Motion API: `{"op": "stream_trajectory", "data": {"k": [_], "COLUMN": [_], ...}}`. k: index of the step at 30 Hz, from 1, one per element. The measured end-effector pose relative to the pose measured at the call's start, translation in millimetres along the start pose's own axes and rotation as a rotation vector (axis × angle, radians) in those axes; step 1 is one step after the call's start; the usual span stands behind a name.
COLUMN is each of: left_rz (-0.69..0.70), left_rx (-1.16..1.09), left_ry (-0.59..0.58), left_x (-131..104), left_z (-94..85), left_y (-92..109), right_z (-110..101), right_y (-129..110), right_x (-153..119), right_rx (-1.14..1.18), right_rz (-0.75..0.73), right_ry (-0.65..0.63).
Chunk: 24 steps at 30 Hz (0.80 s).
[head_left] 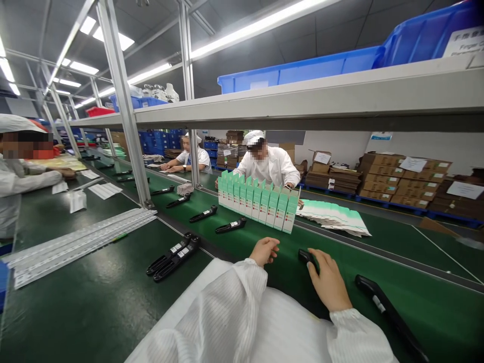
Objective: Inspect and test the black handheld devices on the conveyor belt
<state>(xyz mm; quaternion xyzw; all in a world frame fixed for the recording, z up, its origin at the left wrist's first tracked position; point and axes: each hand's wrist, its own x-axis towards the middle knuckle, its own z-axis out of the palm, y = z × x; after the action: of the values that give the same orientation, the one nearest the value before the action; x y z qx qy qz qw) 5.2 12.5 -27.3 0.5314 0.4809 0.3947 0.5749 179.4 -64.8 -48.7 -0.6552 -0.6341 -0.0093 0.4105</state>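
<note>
My right hand (329,280) is over a black device (305,256) on the green belt, fingers apart with the thumb and fingertips at its end; its grip is partly hidden. To the left, my left hand (265,251) hovers above the belt with fingers curled together, and nothing visible is in them. Another black device (389,312) lies right of my right hand. Further left on the belt lie a black device (230,225) and one more (203,214). Two black devices (174,257) rest side by side on the table at left.
A row of green and white boxes (259,201) stands beyond the belt, before a person in white (270,164). Flat cartons (333,217) are fanned out to its right. White strips (79,242) lie on the left table (94,302). An overhead shelf (302,98) carries blue bins.
</note>
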Motion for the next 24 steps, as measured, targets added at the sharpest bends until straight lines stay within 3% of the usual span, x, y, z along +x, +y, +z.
{"op": "stream_trajectory", "data": {"k": [3,6,8,10,13,20,24], "left_rz": [0.101,0.254,0.194,0.064,0.001,0.009,-0.045], "left_rx": [0.145,0.533,0.766,0.857,0.838,0.528,0.284], "left_ry": [0.061,0.327,0.493,0.564,0.512,0.32,0.112], "left_x": [7,16,22,27,29,21,13], "left_z": [-19.4,-51.5,-72.3,-86.4,-90.7,-67.6,-52.5], "left_y": [7,13,14,13,7,6,14], "right_z": [-4,-3,-2,-1,0,1,-2], "right_y": [-19,-33,-37,-38,-35,-30,-26], "right_x": [-4,-9,-11,-12,-11,-10,-4], "right_rx": [0.121,0.232,0.27,0.287,0.302,0.395,0.551], "right_rz": [-0.094,-0.117,-0.136,-0.14,-0.099,-0.039,0.13], "right_ry": [-0.066,-0.267,-0.377,-0.426,-0.427,-0.383,-0.291]}}
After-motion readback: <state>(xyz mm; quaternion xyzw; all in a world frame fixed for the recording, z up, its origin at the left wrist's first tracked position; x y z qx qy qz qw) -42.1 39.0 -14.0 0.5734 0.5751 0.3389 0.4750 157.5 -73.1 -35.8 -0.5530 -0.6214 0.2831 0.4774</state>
